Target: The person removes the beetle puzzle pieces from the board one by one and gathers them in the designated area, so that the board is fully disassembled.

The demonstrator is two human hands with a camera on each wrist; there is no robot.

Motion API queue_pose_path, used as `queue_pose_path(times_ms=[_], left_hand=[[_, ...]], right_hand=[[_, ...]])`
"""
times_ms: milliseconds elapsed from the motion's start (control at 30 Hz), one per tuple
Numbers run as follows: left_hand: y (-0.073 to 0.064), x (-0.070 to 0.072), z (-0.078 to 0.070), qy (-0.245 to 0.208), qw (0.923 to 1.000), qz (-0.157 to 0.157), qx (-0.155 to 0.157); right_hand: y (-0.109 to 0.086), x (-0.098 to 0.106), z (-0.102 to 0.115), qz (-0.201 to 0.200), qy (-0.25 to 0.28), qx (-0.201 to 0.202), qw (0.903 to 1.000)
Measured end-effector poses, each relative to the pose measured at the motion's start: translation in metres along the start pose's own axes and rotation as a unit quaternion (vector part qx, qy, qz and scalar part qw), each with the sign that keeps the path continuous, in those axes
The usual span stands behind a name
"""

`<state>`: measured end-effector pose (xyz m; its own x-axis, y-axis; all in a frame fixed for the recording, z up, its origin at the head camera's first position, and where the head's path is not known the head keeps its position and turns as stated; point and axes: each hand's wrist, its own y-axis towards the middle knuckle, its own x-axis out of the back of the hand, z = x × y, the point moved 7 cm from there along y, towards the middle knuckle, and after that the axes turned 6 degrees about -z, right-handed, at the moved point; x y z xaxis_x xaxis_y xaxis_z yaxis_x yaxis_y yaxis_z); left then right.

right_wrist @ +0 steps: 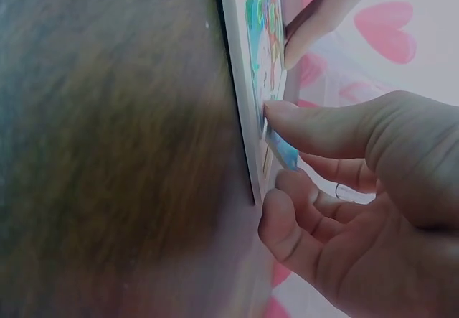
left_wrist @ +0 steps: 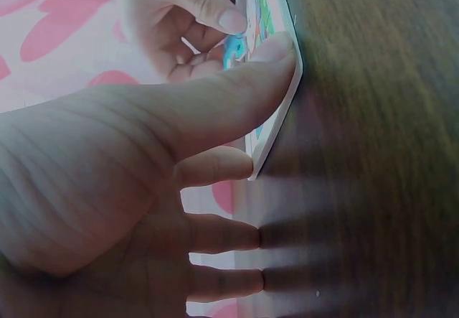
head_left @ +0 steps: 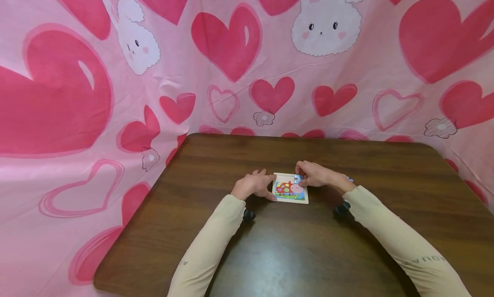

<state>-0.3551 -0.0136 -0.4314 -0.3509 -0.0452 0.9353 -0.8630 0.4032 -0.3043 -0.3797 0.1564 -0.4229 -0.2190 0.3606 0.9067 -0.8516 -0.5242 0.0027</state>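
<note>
A small jigsaw puzzle board (head_left: 285, 184) with a pale raised rim lies on the table, showing a red spotted animal with a pink face on green and blue. Its upper strip is bare. My left hand (head_left: 252, 185) rests at the board's left side, thumb on the near corner and index fingertip at the far corner, the other fingers stretched toward the tabletop. Over the board's far right corner, my right hand (head_left: 314, 174) pinches a blue puzzle piece (right_wrist: 285, 151) between thumb and fingers, tilted against the board. The fingers partly hide the piece in the head view.
The board lies on a dark wooden table (head_left: 270, 245) with rounded corners. A small blue thing (head_left: 350, 179) shows just behind the right wrist. A pink cloth (head_left: 239, 65) with hearts and rabbits hangs behind the table and along its left side.
</note>
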Motion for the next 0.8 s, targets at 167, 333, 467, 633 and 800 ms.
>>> queue_pose_path(times_ms=[167, 333, 467, 633, 800], left_hand=[[-0.0001, -0.0001, 0.0000, 0.004, 1.0000, 0.001, -0.001], [0.0001, -0.0014, -0.0009, 0.005, 1.0000, 0.000, -0.003], [0.0001, -0.0021, -0.0018, 0.002, 1.0000, 0.000, -0.006], [0.0004, -0.0008, -0.0012, 0.003, 1.0000, -0.003, -0.003], [0.0005, -0.0012, -0.0013, 0.009, 1.0000, 0.000, -0.001]], right_hand=[[-0.0011, 0.0006, -0.0004, -0.008, -0.002, -0.019, 0.9998], [-0.0041, -0.0015, -0.0015, 0.003, -0.008, -0.024, 0.9997], [-0.0056, -0.0031, 0.0008, 0.015, -0.003, -0.002, 0.9999], [-0.0058, -0.0015, 0.0053, 0.021, 0.001, 0.020, 0.9996], [-0.0077, 0.0030, 0.0031, 0.027, 0.032, -0.007, 0.9991]])
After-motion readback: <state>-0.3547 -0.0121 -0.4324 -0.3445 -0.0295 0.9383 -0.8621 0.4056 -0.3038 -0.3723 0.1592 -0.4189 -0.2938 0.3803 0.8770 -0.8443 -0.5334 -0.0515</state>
